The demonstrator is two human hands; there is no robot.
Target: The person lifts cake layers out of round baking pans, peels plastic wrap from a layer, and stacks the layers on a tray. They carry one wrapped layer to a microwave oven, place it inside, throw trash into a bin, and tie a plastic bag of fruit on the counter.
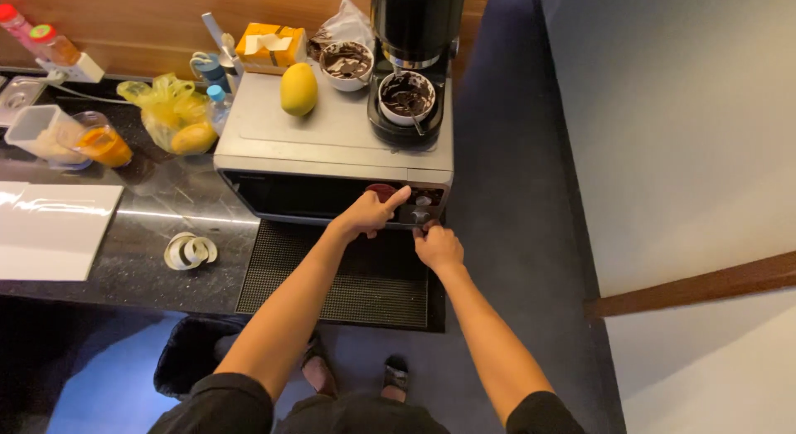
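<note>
A silver microwave oven (332,144) stands on a dark counter, its dark door facing me. My left hand (371,212) rests against the front near the control panel, index finger stretched toward the knobs (421,200). Just below the panel's lower edge, my right hand (438,246) has its fingertips pinched at the lower knob. On top of the oven lie a yellow mango (298,89), a chocolate-smeared bowl (346,64) and a black machine (414,36) with a second smeared bowl (406,96) under it.
A black ridged mat (332,276) lies in front of the oven. To the left are a yellow bag of fruit (174,115), a cup of orange liquid (104,142), a white board (51,228) and a tape roll (190,251). A black bin (192,355) stands below.
</note>
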